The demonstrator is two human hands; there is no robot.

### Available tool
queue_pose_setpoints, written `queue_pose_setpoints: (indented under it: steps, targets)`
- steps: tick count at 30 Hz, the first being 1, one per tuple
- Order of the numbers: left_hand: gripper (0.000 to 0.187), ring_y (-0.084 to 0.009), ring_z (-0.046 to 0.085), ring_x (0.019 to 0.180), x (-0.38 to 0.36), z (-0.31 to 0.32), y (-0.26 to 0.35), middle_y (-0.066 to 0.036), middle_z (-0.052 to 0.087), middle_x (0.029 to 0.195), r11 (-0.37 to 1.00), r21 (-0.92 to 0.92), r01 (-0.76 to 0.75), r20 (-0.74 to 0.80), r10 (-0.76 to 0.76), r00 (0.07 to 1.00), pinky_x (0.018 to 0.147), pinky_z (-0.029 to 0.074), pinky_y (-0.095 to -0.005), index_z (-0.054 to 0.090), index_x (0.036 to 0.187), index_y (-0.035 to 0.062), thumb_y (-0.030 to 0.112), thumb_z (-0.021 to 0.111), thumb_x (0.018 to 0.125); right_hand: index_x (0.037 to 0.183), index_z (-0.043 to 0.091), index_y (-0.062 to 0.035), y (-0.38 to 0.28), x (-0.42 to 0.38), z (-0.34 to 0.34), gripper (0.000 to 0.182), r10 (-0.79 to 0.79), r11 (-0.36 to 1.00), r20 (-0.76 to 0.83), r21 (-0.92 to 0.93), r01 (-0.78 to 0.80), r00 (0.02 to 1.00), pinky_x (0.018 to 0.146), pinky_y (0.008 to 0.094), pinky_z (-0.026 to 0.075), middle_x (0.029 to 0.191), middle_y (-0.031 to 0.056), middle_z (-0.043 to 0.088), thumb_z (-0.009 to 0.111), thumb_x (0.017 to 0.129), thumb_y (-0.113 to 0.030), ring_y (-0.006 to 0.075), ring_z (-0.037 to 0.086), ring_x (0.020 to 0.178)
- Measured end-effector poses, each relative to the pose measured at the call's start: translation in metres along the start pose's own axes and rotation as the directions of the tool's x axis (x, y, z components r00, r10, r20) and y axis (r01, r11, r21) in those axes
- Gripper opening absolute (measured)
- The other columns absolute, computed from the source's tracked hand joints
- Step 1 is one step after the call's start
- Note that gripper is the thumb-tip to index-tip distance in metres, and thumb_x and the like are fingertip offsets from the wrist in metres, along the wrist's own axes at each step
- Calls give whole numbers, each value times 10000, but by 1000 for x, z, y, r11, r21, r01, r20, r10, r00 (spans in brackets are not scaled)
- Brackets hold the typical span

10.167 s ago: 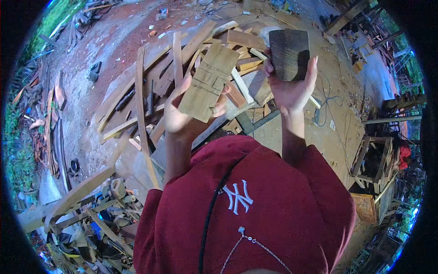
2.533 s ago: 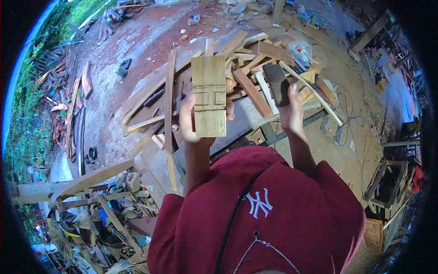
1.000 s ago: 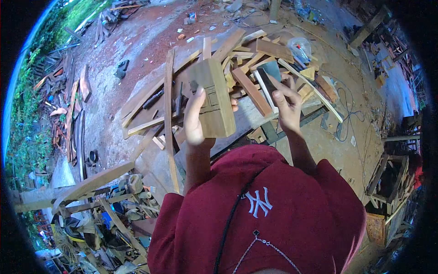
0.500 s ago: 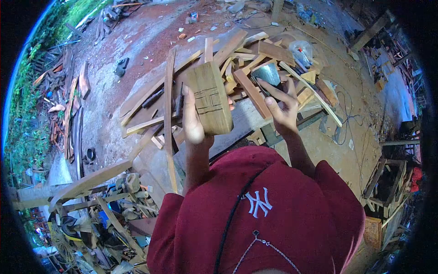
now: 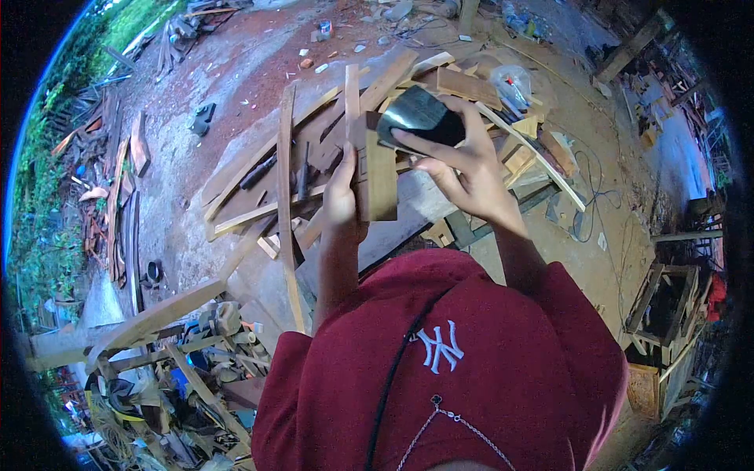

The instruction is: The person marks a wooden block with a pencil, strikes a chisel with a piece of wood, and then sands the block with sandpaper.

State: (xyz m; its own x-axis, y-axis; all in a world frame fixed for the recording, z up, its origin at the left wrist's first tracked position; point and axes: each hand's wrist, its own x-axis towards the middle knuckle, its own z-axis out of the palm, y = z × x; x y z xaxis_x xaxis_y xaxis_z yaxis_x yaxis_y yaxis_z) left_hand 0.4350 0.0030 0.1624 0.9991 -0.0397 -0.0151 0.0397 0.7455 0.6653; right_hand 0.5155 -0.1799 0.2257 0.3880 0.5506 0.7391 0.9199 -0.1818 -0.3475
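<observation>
My left hand (image 5: 342, 192) is wrapped round a wooden block (image 5: 382, 177), which is turned so that a narrow side faces up. Between the fingers and thumb of my right hand (image 5: 471, 161) is a dark, shiny curved piece (image 5: 420, 114); what it is made of I cannot tell. This piece overlaps the upper right of the block, and whether the two touch is unclear. The carved face seen on the block is now mostly turned away.
Wooden strips and offcuts lie piled on the bench, with a long upright strip (image 5: 285, 173) left of my hands. A plastic bag (image 5: 512, 82) sits at the back right. Scrap wood and a wooden frame (image 5: 664, 306) stand around.
The block has been turned from its broad carved face to its narrow side. My right hand has moved left and up, bringing the dark piece over to the block.
</observation>
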Motion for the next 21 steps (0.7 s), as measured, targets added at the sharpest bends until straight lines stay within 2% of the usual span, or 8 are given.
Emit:
queue_pose_setpoints:
  steps: [7,10,11,14,16,17,20,21]
  targets:
    - [410,-222,597,900,11,-38,-30,-124,587,1031,985,-174,-6,40,13,999,809,490,-342,501,1122,10,332,418,882,1015,605,-101,-34,-2,27,512,160,925,231,304,-227,960,763,359,419,919,102,581,787,588,-316,276,564,840]
    - [394,-191,598,864,-3,14,-20,-99,601,982,913,375,-162,-352,301,886,771,483,-295,517,1091,28,350,449,873,979,634,-125,-23,25,8,415,196,879,408,330,-344,892,750,350,414,929,113,575,759,630,-312,272,560,849]
    - [360,-156,586,859,-2,8,-11,-71,600,962,950,302,-74,-229,147,962,744,468,-278,525,1073,44,335,449,875,948,621,-67,-5,18,18,406,-246,969,37,20,245,969,804,400,418,1045,144,540,730,644,-313,297,531,961]
    - [354,-146,592,809,4,3,-16,-68,600,936,942,320,-106,-207,178,962,698,478,-272,514,1097,41,316,420,894,921,632,-84,0,14,24,375,-193,979,-45,64,196,980,775,373,420,994,137,567,743,634,-299,284,556,896]
    - [361,-157,591,806,6,7,-10,-74,598,928,996,85,-30,-233,49,971,698,485,-280,508,1111,37,311,425,891,922,621,-55,-34,23,5,398,139,836,513,397,-377,847,733,338,435,867,112,599,751,639,-304,261,580,815]
    - [365,-163,590,808,6,10,-7,-77,597,929,999,46,-6,-251,18,968,702,488,-285,505,1115,33,309,427,889,910,624,-57,-33,-7,29,380,9,949,-26,315,0,1000,693,311,444,760,88,605,750,652,-307,244,590,741]
    - [386,-176,584,840,1,24,-3,-81,590,966,960,281,8,-300,79,951,755,475,-309,501,1115,13,313,433,881,956,609,-63,-12,24,12,429,203,867,407,348,-356,891,712,341,435,841,107,595,748,640,-317,262,575,780]
    - [400,-178,581,853,2,24,-3,-82,585,984,963,269,6,-263,67,963,786,465,-320,499,1115,3,320,432,879,996,593,-62,10,18,19,492,-261,964,-8,-58,260,965,735,371,422,926,130,570,746,620,-340,283,558,828]
